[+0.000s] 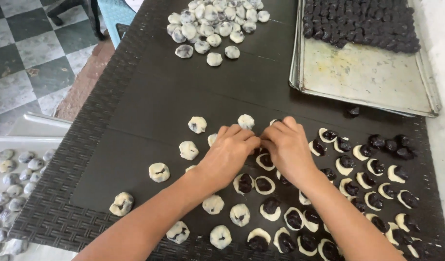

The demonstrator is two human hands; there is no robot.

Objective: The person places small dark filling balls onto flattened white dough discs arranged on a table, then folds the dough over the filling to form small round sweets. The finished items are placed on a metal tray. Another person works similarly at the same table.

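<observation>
Hands pinched together, left hand [229,152], right hand [285,147], dough round [265,158] flat beneath fingertips

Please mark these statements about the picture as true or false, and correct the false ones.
1. Both hands meet over one piece at the middle of the dark woven mat. True: the left hand and right hand touch fingertips there.
2. The metal baking tray is completely full of dark balls. False: the dark filling balls fill only its far end.
3. Closed pale dough balls are heaped at the far edge. True.
4. The open dough discs with dark filling lie left of the hands. False: they lie mostly right.
</observation>
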